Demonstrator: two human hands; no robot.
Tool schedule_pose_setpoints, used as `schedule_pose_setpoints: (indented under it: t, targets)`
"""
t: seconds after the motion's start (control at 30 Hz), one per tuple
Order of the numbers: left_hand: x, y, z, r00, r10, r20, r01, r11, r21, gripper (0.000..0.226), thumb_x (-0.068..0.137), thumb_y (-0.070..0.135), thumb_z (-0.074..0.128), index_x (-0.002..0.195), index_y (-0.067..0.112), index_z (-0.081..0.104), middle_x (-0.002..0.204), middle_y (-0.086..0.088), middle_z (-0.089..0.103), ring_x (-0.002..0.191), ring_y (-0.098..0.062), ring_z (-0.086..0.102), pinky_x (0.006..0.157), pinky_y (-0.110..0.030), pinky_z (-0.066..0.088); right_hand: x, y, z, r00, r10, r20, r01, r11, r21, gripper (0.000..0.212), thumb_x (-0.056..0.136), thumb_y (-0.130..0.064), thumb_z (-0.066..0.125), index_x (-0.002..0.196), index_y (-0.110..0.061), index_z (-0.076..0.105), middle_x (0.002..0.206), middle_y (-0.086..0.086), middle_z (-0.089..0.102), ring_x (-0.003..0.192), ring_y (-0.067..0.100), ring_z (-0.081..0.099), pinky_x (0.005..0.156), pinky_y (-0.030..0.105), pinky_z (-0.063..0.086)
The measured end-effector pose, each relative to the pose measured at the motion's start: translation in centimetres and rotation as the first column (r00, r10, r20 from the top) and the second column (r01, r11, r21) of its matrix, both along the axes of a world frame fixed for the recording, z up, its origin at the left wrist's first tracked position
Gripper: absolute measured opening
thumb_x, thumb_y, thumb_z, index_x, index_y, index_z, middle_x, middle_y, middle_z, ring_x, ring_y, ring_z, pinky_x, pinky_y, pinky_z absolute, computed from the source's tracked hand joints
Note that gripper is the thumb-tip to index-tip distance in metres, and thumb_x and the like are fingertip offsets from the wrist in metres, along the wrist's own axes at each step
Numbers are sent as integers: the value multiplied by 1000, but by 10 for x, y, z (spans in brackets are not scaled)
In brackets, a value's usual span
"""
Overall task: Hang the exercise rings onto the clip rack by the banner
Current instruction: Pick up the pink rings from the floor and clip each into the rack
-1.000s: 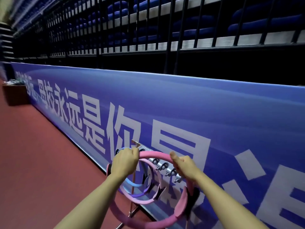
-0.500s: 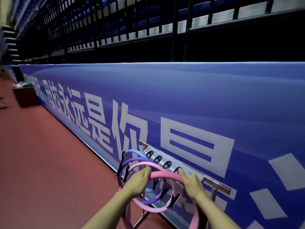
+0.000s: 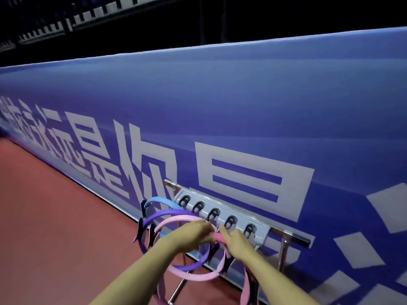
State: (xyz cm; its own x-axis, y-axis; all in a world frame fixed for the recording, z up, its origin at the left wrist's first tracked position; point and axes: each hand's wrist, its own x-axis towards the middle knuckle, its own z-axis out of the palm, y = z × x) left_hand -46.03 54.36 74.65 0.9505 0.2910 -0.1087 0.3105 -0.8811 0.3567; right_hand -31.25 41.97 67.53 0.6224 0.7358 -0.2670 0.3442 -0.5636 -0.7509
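Note:
A grey clip rack [image 3: 222, 213] with several dark clips stands on a chrome frame against the blue banner [image 3: 220, 106]. A light-blue ring [image 3: 159, 200], a purple ring [image 3: 164, 213] and a pale-pink ring [image 3: 174, 221] hang from its left clips. My left hand [image 3: 193, 233] and my right hand [image 3: 236, 239] both grip the top of a brighter pink ring [image 3: 217, 236], held just below the fourth clip. The rest of that ring drops out of view past my right forearm.
Red sports floor [image 3: 55, 216] lies to the left of the banner. The rack's chrome legs [image 3: 283, 254] reach down to the floor. Dark railings and stadium seating [image 3: 88, 16] rise behind the banner's top edge.
My view has dropped and moved closer to the rack. Both hands have carried the bright pink ring up and toward the clips, and have come closer together on its top.

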Motion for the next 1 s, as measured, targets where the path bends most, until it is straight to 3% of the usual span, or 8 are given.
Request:
schedule_pose_setpoints:
  t: [0.13, 0.23, 0.33, 0.43, 0.53, 0.67, 0.87, 1.0]
  targets:
    - [18, 32, -17, 989, -113, -94, 123, 986, 112, 37, 100, 51, 45, 100, 19, 62, 84, 4, 65, 69, -14, 58, 64, -33, 47, 3, 14, -9, 998, 17, -55, -19, 999, -27, 81, 83, -83, 30, 81, -13, 69, 69, 3, 65, 64, 16, 59, 70, 27, 46]
    - [34, 54, -33, 973, -173, -152, 189, 977, 97, 40, 97, 53, 39, 106, 22, 63, 96, 0, 71, 81, -20, 66, 73, -39, 54, 3, 24, -9, 997, 55, -57, -57, 998, -33, 58, 99, -65, 35, 98, -20, 70, 87, 1, 66, 81, 15, 61, 77, 29, 43]
    - [48, 57, -29, 934, -250, -254, 288, 949, 126, 35, 101, 39, 44, 105, 9, 62, 103, -17, 69, 89, -39, 63, 76, -46, 51, 9, 32, -11, 995, 89, 54, -86, 995, -53, 33, 104, -42, 42, 82, -23, 57, 85, -2, 62, 88, 19, 60, 78, 34, 43]
    - [65, 69, -42, 911, -266, -314, 322, 936, 141, 41, 103, 40, 44, 101, 3, 62, 104, -24, 66, 93, -43, 61, 75, -46, 44, 17, 37, -16, 982, 145, 120, -134, 986, -97, 25, 100, -23, 45, 85, -16, 63, 81, 3, 61, 86, 28, 61, 74, 36, 43]
    - [75, 83, -57, 908, -259, -328, 313, 942, 123, 45, 101, 45, 45, 101, 4, 63, 106, -25, 67, 96, -45, 61, 78, -47, 46, 21, 41, -17, 976, 184, 120, -171, 979, -112, 22, 100, -27, 50, 101, -28, 72, 76, -10, 57, 79, 12, 54, 80, 34, 48]
    - [89, 97, -72, 899, -300, -320, 349, 931, 106, 44, 101, 44, 44, 105, 5, 64, 109, -26, 66, 100, -46, 61, 79, -45, 45, 22, 48, -23, 984, 133, 121, -113, 981, -156, 28, 97, -28, 60, 123, -27, 68, 95, -22, 59, 92, 7, 57, 87, 23, 45]
    - [109, 109, -78, 903, -341, -260, 400, 888, 225, 43, 97, 50, 46, 112, 14, 64, 115, -19, 65, 104, -41, 61, 73, -39, 37, 30, 53, -36, 985, -90, 145, 110, 985, -136, 6, 87, -37, 71, 87, -40, 65, 83, -14, 68, 88, 9, 69, 85, 31, 56]
    - [119, 118, -81, 890, -393, -229, 445, 860, 251, 43, 94, 55, 48, 109, 19, 67, 114, -13, 64, 103, -35, 61, 71, -37, 37, 32, 60, -38, 942, -161, 296, 207, 969, -132, 11, 90, -27, 63, 93, -27, 74, 100, -7, 74, 91, 12, 68, 83, 30, 54]
